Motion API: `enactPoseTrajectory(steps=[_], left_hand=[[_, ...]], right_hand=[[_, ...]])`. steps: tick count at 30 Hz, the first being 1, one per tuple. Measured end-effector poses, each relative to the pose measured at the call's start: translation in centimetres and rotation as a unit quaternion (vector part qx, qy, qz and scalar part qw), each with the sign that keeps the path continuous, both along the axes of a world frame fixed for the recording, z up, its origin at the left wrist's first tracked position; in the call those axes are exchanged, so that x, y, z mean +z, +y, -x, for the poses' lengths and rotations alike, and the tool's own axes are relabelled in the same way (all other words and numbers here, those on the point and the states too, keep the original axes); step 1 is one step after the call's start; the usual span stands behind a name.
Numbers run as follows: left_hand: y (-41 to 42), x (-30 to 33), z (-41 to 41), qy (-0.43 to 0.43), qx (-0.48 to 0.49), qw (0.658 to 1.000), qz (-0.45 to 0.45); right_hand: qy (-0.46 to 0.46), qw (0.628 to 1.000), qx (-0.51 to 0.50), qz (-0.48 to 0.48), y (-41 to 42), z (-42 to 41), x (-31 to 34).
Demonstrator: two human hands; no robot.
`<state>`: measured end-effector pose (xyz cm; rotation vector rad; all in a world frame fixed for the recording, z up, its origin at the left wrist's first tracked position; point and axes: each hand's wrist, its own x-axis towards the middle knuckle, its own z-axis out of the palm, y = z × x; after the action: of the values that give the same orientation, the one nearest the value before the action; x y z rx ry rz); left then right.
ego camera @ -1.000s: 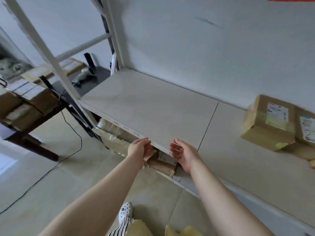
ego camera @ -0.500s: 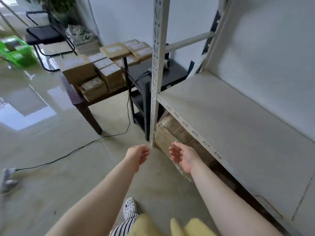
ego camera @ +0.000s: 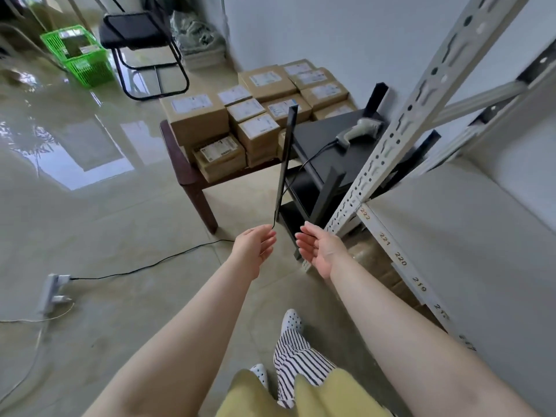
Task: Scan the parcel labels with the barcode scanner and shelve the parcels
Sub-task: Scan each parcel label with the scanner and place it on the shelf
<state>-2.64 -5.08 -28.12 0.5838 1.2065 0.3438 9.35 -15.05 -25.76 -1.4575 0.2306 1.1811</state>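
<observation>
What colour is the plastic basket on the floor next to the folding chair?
Bright green. The basket shows clearly at the upper left of the head view.

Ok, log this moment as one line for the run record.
left hand: open, empty | right hand: open, empty | barcode scanner: lying on black stand | parcels: stacked on low table | shelf: bare here

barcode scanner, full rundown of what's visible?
The barcode scanner is a light grey, plastic-looking handheld gun type. It lies on its side on the top of the black stand, near the white shelf upright. A dark cable runs from its grip end over the stand's front edge and down. Nothing else touches it; both hands are empty and well short of it. Whether it is powered on cannot be told.
</observation>
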Motion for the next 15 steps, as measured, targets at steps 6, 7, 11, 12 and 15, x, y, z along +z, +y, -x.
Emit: enactPoseTrajectory(steps=[6, 7, 11, 12, 15], left_hand=[[8.2, -0.6, -4.7, 0.015, 0.011, 1.0, -0.016], [9.3, -0.4, -5.1, 0.015, 0.015, 1.0, -0.02], [15.6, 0.5, -8.1, 0.023, 0.036, 0.998, -0.038], [17.0, 0.7, -8.8, 0.025, 0.038, 0.998, -0.045], [20.3, 0.9, -10.5, 0.028, 0.047, 0.998, -0.044]], right_hand=[[-0.008, 1.0, -0.001, -0.004, 9.1, -5.4, -0.9], [-0.009, 1.0, -0.004, -0.011, 10.1, -6.1, -0.8], [-0.012, 0.999, 0.004, -0.03, 16.4, -10.4, -0.5], [-0.013, 0.999, 0.011, -0.029, 17.9, -11.2, -0.4], [-0.014, 0.999, 0.026, -0.023, 21.7, -13.1, 0.0]])
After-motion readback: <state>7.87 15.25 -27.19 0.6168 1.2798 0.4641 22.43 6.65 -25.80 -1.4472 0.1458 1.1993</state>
